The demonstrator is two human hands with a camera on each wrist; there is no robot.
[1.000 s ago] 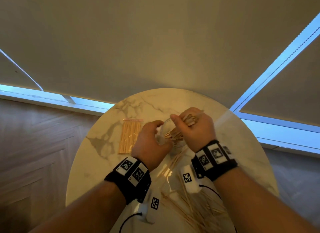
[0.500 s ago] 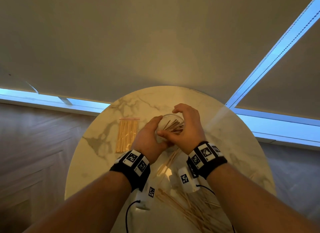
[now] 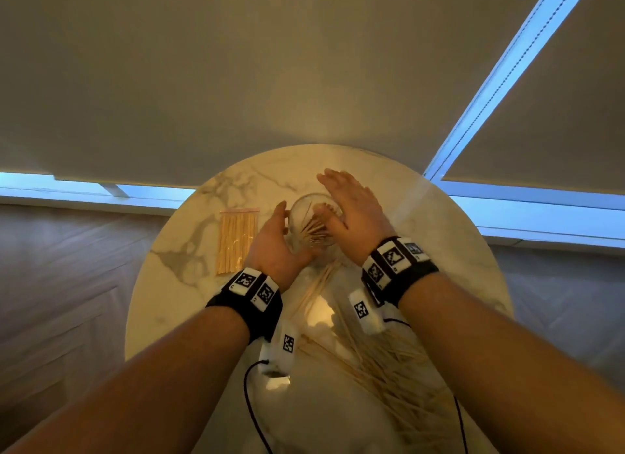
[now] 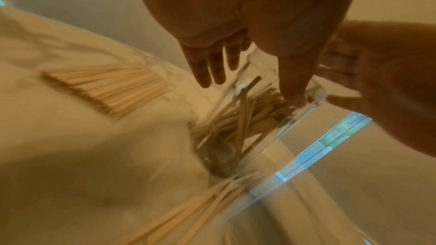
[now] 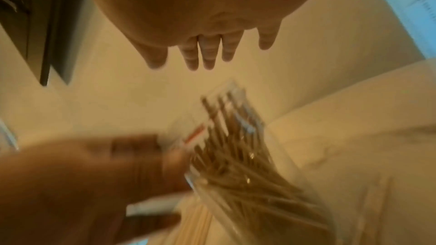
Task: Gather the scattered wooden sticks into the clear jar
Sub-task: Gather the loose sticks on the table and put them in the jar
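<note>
The clear jar point(image 3: 304, 213) stands upright mid-table on the round marble table point(image 3: 182, 294), with several wooden sticks point(image 3: 313, 230) leaning inside it. My left hand point(image 3: 274, 247) cups its left side; in the left wrist view the thumb point(image 4: 295, 92) touches the jar point(image 4: 254, 118) near the rim while the fingers point(image 4: 205, 70) stay straight beside it. My right hand point(image 3: 351, 210) hovers over the jar's right side, fingers point(image 5: 207, 53) spread and empty. Loose sticks point(image 3: 382, 372) lie scattered near the table's front edge, partly under my right forearm.
A clear packet of sticks point(image 3: 236, 240) lies flat left of the jar and my left hand. A black cable point(image 3: 252, 403) trails off the table's front edge. Window blinds hang behind the table, and wooden floor shows at both sides.
The right hand, which held a bundle of sticks in the jar's mouth, has let them drop in, opened and lifted up to the right. The left hand's fingers have straightened beside the jar.
</note>
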